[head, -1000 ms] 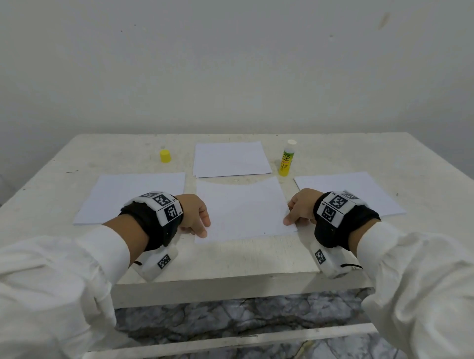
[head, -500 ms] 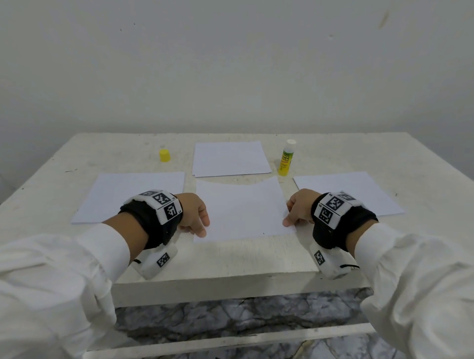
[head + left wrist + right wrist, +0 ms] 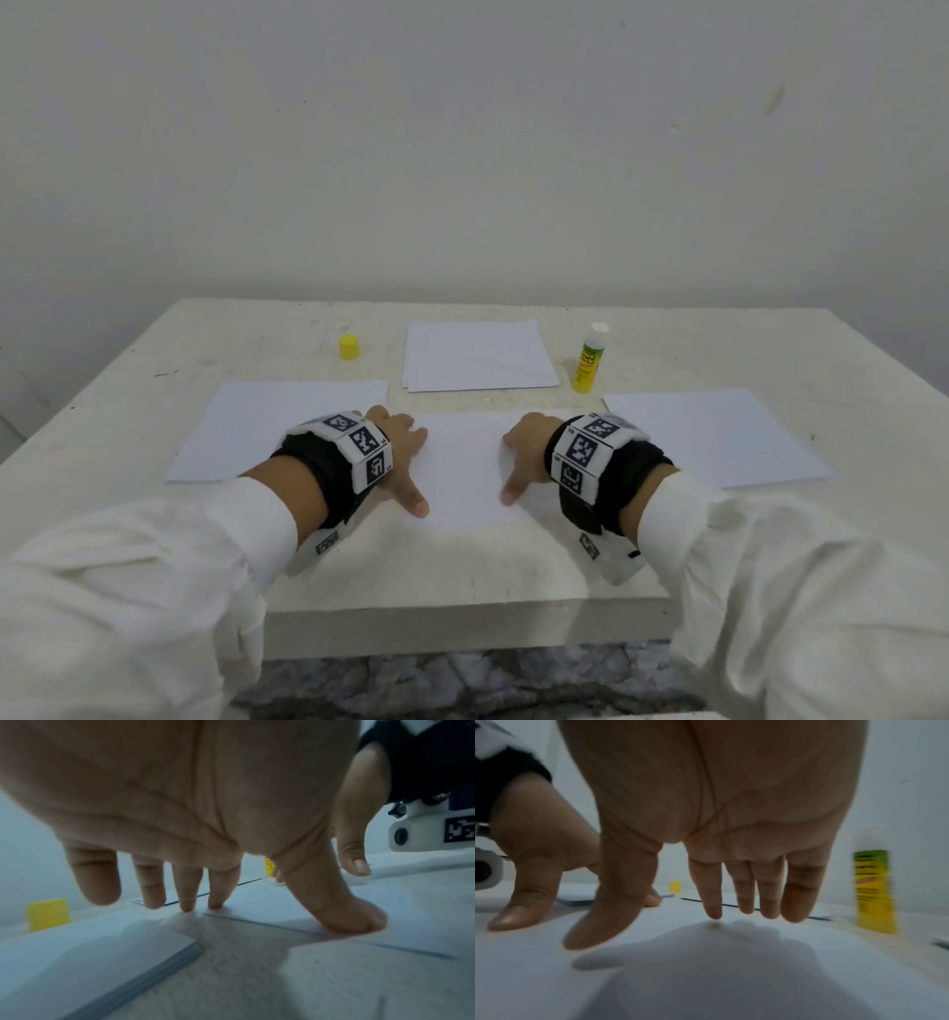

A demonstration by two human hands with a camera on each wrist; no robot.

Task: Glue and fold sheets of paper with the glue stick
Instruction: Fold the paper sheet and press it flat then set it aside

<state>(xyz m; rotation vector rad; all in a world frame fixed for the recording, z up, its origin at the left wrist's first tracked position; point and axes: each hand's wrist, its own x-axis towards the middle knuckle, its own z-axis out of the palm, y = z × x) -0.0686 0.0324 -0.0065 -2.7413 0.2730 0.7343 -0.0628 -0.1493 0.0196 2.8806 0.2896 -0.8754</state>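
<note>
left hand [image 3: 395,452] open, thumb pressing folded white paper sheet [image 3: 464,470] | right hand [image 3: 521,455] open, hovering | risk: uneven pressure skews crease

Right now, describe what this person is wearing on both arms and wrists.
Both arms are in loose, long white sleeves. The left hand and right hand are bare, with no gloves. Each wrist carries a black strap topped by a white band of square black-and-white code tags. A small white camera housing, also tagged, hangs under each wrist.
</note>
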